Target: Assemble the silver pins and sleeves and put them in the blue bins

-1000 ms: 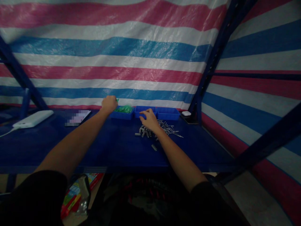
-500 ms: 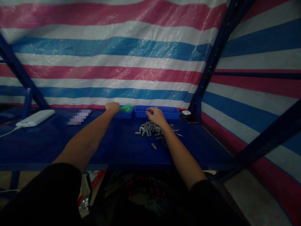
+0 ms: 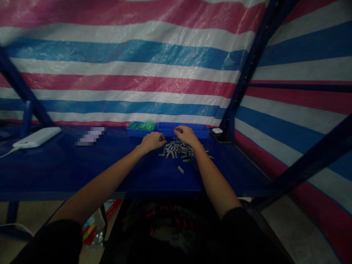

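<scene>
My left hand [image 3: 153, 141] is closed, fingers curled, just left of a pile of small grey metal cylinders [image 3: 176, 149]. Over the pile's far side is my right hand [image 3: 186, 134], its thumb and fingertips drawn together in a pinch. Whatever either hand may hold is too small to make out. Thin metal pins [image 3: 210, 157] stick out at the pile's right, partly hidden by my right forearm. One loose cylinder [image 3: 180, 169] lies nearer me. Behind the hands stand a blue bin of green pieces [image 3: 132, 132] and a longer blue bin [image 3: 203, 131].
On the blue tabletop [image 3: 115, 167] lie a white power bank [image 3: 38, 137] with a cable and a phone [image 3: 92, 135] at left. A small white case [image 3: 217, 131] rests on a dark phone [image 3: 224, 138] at right. Blue frame posts and striped sheeting [image 3: 132, 86] enclose the table.
My left hand has come from beside the bin of green pieces, rightward and nearer me, to the pile. The right hand has shifted slightly right, still pinched.
</scene>
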Demonstrator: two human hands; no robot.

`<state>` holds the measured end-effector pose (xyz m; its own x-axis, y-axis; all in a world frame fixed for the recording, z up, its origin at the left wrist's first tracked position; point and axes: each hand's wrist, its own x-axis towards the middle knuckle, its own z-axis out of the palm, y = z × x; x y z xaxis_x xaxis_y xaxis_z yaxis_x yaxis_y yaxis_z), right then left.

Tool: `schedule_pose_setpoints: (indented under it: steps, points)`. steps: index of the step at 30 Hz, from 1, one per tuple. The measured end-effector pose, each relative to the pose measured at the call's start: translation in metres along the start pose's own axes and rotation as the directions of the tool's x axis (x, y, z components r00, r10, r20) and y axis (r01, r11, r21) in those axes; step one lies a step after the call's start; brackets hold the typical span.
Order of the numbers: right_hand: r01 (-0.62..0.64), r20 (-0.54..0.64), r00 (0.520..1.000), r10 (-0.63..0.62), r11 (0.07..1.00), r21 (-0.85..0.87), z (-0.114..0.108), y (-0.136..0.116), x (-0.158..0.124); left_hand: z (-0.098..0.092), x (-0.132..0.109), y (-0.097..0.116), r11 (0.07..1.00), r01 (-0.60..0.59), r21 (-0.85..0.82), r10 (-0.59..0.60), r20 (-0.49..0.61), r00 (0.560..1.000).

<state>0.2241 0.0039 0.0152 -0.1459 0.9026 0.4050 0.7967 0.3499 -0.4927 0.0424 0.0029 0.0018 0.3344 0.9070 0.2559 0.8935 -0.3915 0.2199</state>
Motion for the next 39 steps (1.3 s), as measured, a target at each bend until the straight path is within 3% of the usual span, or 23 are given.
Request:
schedule_pose_setpoints:
  steps: [5, 11, 14, 18, 23, 29, 34, 39]
  points:
    - [0.04, 0.064, 0.997, -0.036, 0.998, -0.056, 0.01, -0.002, -0.002, 0.013, 0.007, -0.007, 1.0, -0.009, 0.024, 0.008, 0.042, 0.999]
    - [0.1, 0.141, 0.986, -0.092, 0.994, -0.053, 0.023, -0.004, -0.003, 0.024, 0.009, -0.012, 0.982, -0.186, 0.037, 0.184, 0.035, 0.982]
    - [0.115, 0.155, 0.982, -0.107, 0.992, -0.043, 0.028, -0.004, -0.004, 0.025, 0.009, -0.016, 0.989, -0.145, 0.01, 0.145, 0.01, 0.989]
    - [0.209, 0.101, 0.972, -0.211, 0.977, 0.036, 0.034, -0.008, -0.006, 0.018, 0.005, -0.025, 0.983, -0.071, -0.172, 0.067, -0.026, 0.997]
    - [0.345, 0.033, 0.936, -0.35, 0.933, 0.103, 0.039, -0.019, -0.008, 0.005, -0.002, -0.029, 0.864, -0.105, -0.493, 0.065, -0.098, 0.993]
    - [0.382, -0.025, 0.924, -0.381, 0.92, 0.086, 0.036, -0.023, -0.01, 0.006, -0.001, -0.025, 0.779, -0.037, -0.626, -0.02, -0.083, 0.996]
    - [0.296, -0.104, 0.952, -0.289, 0.953, 0.057, 0.035, -0.023, -0.009, 0.004, -0.004, -0.022, 0.684, -0.15, -0.714, 0.008, -0.199, 0.98]
    - [0.235, -0.123, 0.968, -0.22, 0.964, 0.127, 0.034, -0.023, -0.009, -0.002, -0.006, -0.015, 0.683, -0.166, -0.712, -0.028, -0.252, 0.967]
